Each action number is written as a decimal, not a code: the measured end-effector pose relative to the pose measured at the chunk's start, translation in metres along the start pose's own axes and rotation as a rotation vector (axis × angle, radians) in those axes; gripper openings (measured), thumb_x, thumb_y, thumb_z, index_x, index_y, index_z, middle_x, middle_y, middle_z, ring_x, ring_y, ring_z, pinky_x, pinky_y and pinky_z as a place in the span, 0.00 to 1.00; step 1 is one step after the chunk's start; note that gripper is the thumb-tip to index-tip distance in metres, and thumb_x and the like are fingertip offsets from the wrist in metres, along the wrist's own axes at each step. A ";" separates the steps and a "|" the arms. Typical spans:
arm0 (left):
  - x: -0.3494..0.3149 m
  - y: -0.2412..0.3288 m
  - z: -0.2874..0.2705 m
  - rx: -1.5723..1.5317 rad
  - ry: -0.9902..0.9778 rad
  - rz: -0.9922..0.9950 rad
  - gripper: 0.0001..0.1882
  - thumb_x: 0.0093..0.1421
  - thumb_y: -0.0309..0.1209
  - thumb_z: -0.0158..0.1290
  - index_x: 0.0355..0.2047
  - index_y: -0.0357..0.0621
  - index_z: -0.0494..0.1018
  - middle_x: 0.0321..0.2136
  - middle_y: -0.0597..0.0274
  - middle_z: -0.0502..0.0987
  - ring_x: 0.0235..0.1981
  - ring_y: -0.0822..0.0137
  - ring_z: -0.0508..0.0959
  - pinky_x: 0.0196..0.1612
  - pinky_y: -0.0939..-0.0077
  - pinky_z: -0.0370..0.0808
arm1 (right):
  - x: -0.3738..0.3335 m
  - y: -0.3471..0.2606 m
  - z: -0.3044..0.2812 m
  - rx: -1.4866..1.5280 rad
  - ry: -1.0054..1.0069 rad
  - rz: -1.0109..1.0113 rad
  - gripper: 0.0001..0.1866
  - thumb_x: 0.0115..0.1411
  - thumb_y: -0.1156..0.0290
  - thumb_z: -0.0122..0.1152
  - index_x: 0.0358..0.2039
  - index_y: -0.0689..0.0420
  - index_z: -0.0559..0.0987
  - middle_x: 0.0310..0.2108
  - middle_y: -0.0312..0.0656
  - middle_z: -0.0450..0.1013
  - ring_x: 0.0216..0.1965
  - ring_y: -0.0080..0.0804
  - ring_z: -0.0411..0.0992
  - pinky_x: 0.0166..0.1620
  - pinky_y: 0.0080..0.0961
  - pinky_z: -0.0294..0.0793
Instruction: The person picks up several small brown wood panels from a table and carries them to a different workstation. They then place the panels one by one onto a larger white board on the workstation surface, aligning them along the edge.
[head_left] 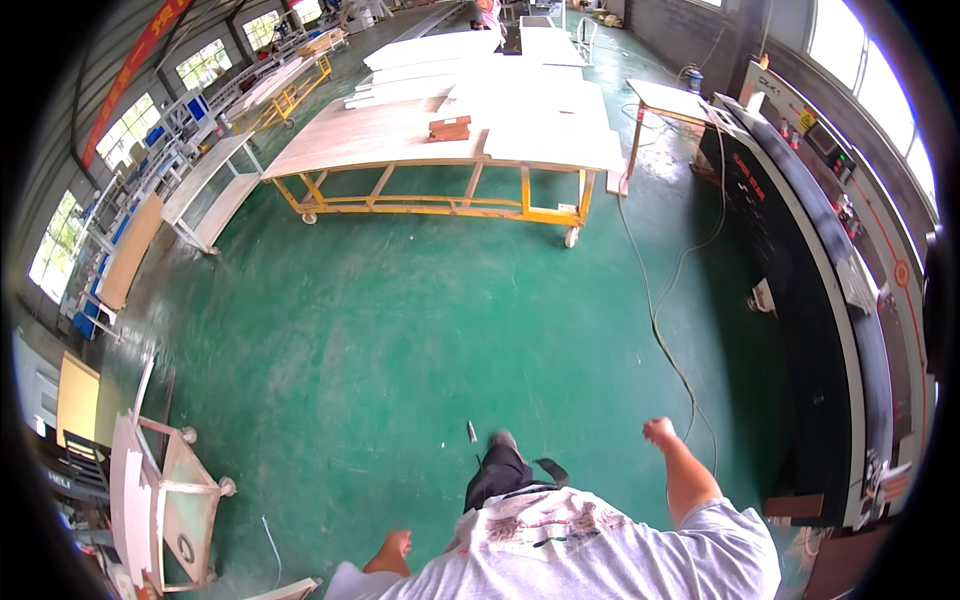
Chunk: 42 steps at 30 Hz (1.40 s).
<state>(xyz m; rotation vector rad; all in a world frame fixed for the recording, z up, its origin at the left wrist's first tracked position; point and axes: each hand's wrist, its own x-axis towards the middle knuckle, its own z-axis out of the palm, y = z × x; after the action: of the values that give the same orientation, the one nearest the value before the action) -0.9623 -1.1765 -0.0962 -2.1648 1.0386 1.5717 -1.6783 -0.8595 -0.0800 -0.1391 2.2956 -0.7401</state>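
Note:
My left hand (398, 542) hangs low beside my grey shirt, its fingers curled in and nothing visible in them. Held out to the right over the green floor, my right hand (658, 431) is loosely closed, with no object showing in it. Neither hand touches anything. A long grey cable (655, 320) lies on the floor near my right hand. Ahead stands a yellow-framed wheeled table (350, 150) bearing stacked white panels (430, 50) and a small pile of reddish-brown pieces (449, 129). One dark shoe (503, 439) shows below me.
A long black machine (770, 230) runs along the right side. A wheeled cart with boards (185, 500) stands at lower left, a white-framed table (215, 195) farther off. A small tube-like object (472, 432) lies on the floor by my foot. Someone in pink (488, 18) is far back.

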 end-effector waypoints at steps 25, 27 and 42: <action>0.089 1.145 0.052 0.856 -0.047 1.255 0.41 0.54 0.39 0.67 0.65 0.44 0.62 0.54 0.43 0.75 0.55 0.49 0.77 0.57 0.58 0.74 | 0.271 -0.321 0.179 0.333 -0.186 0.840 0.13 0.62 0.65 0.60 0.45 0.57 0.80 0.29 0.44 0.78 0.26 0.36 0.75 0.30 0.37 0.75; 0.095 1.215 0.028 0.941 0.083 1.381 0.47 0.49 0.40 0.70 0.67 0.44 0.60 0.61 0.40 0.68 0.62 0.45 0.69 0.64 0.56 0.67 | 0.355 -0.420 0.188 0.094 -0.226 0.405 0.17 0.61 0.64 0.61 0.48 0.59 0.79 0.33 0.45 0.79 0.30 0.35 0.76 0.35 0.35 0.75; 0.224 1.691 0.035 1.041 0.217 1.656 0.57 0.47 0.53 0.69 0.72 0.55 0.51 0.68 0.50 0.59 0.66 0.48 0.62 0.68 0.52 0.60 | 0.709 -1.121 0.246 -0.174 0.021 -0.626 0.38 0.51 0.69 0.70 0.62 0.58 0.68 0.67 0.51 0.60 0.62 0.51 0.66 0.62 0.40 0.70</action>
<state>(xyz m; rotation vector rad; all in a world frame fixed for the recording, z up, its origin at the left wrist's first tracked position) -2.1081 -2.4369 0.0023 -0.4825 3.0766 0.5328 -2.1621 -2.1179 -0.0359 -0.9653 2.3423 -0.8375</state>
